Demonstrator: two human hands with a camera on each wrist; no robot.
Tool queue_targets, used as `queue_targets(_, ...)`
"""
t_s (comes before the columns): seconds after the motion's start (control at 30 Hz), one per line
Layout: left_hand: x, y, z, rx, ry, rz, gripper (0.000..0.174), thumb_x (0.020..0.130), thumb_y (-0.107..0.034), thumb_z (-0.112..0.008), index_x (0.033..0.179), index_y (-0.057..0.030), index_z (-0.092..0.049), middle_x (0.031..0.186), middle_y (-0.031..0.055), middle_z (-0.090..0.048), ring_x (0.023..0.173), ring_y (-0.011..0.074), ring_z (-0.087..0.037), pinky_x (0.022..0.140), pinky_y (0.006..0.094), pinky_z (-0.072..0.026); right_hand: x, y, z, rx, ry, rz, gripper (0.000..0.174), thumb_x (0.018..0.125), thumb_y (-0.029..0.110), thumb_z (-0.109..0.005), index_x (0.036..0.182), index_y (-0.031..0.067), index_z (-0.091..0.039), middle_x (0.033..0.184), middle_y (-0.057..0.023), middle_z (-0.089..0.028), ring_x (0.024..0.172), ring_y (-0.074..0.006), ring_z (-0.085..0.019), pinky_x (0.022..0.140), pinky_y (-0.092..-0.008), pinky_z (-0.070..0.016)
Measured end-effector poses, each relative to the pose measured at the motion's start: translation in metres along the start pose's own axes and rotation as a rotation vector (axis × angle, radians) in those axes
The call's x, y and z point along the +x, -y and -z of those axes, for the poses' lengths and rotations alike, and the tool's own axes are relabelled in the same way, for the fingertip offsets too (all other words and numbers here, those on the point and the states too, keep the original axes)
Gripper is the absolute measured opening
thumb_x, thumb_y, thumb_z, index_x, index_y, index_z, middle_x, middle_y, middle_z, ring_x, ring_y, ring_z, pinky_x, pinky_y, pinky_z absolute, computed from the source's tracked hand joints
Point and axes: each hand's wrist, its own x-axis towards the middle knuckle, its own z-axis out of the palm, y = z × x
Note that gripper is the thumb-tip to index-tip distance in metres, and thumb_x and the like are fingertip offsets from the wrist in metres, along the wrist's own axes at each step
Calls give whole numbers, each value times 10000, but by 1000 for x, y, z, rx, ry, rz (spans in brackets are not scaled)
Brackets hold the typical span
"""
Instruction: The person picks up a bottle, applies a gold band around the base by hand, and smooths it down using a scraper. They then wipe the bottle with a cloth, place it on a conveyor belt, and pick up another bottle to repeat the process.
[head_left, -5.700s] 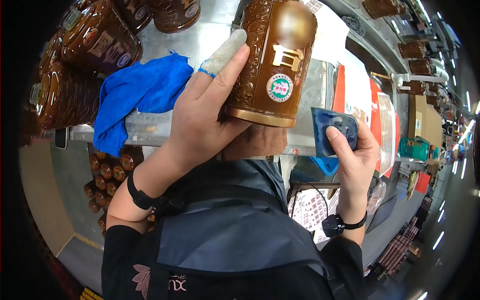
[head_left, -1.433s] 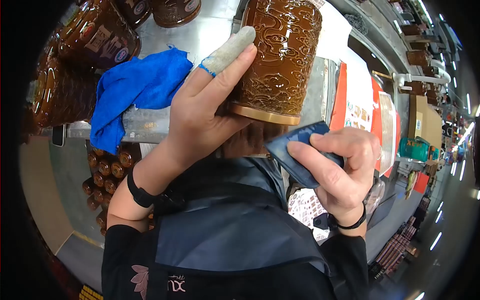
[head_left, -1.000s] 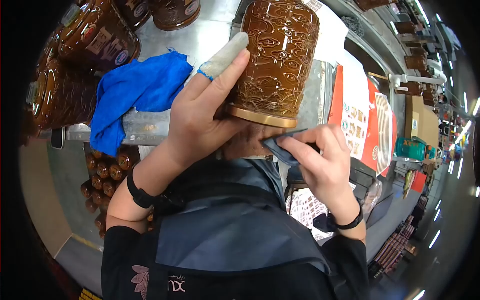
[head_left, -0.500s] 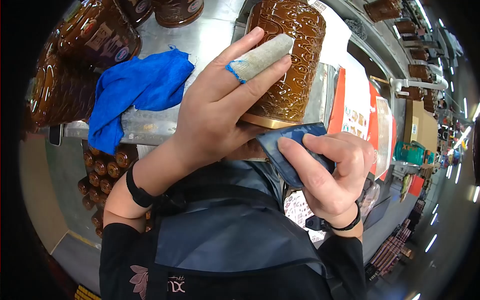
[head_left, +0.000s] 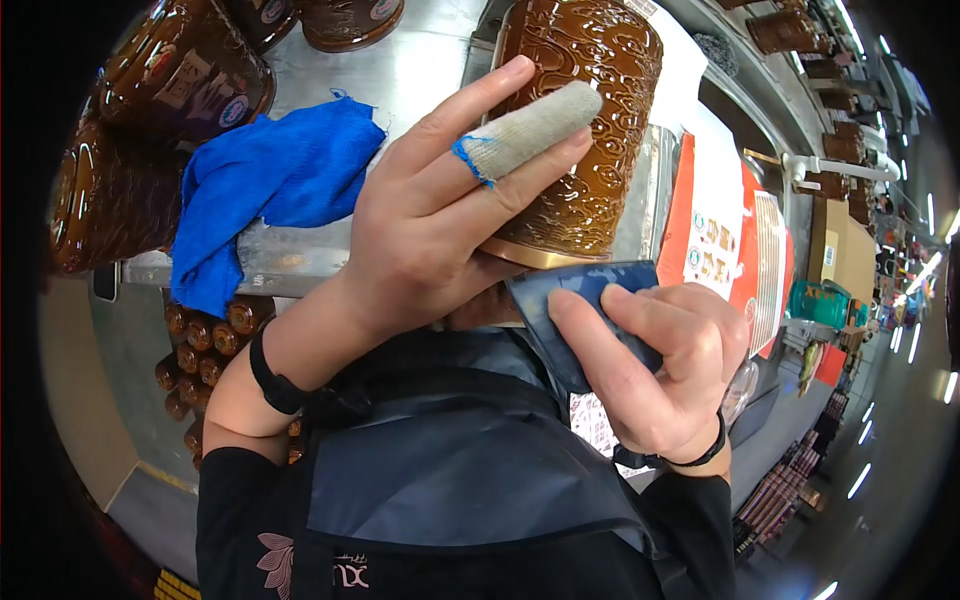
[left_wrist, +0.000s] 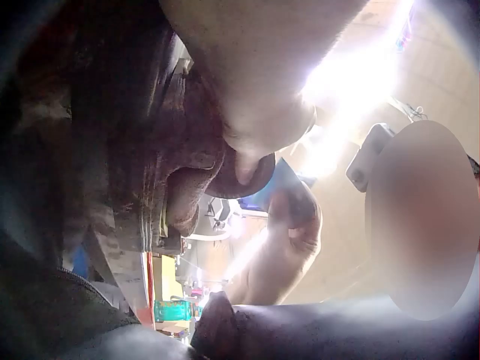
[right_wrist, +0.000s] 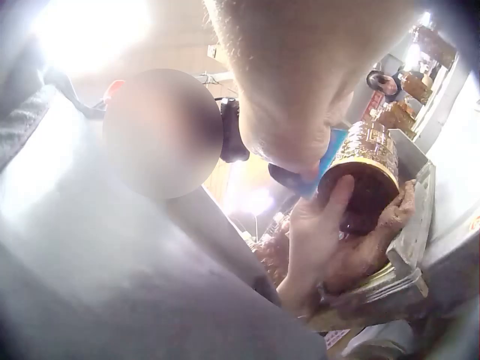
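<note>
A glossy brown embossed jar (head_left: 590, 130) with a gold rim lies on its side on a brown cloth. My left hand (head_left: 430, 200) grips it near the rim, fingers along its side and thumb under its base, as the right wrist view shows; one finger wears a grey cover. Between the thumb and fingers of my right hand (head_left: 670, 360) is a dark blue flat scraper (head_left: 570, 320), its upper edge close under the gold rim. Whether scraper and jar touch, I cannot tell. In the left wrist view the right hand (left_wrist: 289, 232) pinches the scraper beside the jar's base.
A blue cloth (head_left: 280, 170) hangs over the edge of the metal table (head_left: 410, 60). More brown jars (head_left: 180, 80) stand at the upper left. Red and white label sheets (head_left: 715, 220) lie right of the jar. Several small brown bottles (head_left: 210, 345) are below the table at left.
The jar has turned from its labelled side to its patterned side. My left hand has shifted right and its fingers have spread. The scraper has moved from the far right to beside the gold rim.
</note>
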Motion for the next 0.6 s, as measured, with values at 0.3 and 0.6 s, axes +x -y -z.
queue_targets(0.3, 1, -2, 1, -25, -2, 12, 566, 698, -165, -820, 1233, -14, -714, 1313, 174, -666, 1298, 386, -577, 1068, 442, -489, 3, 2, 3, -7, 32, 9, 465, 516, 186, -692, 971, 146, -780, 964, -36, -613, 817, -181, -527, 659, -266, -464)
queue_targets(0.6, -1, 0, -2, -34, -21, 2, 505, 723, -139, -756, 1212, -17, -725, 1289, 170, -680, 1281, 389, -590, 1052, 438, -504, 7, 2, 4, -17, 43, -17, 494, 499, 184, -690, 984, 150, -783, 947, -28, -609, 812, -185, -523, 638, -271, -466)
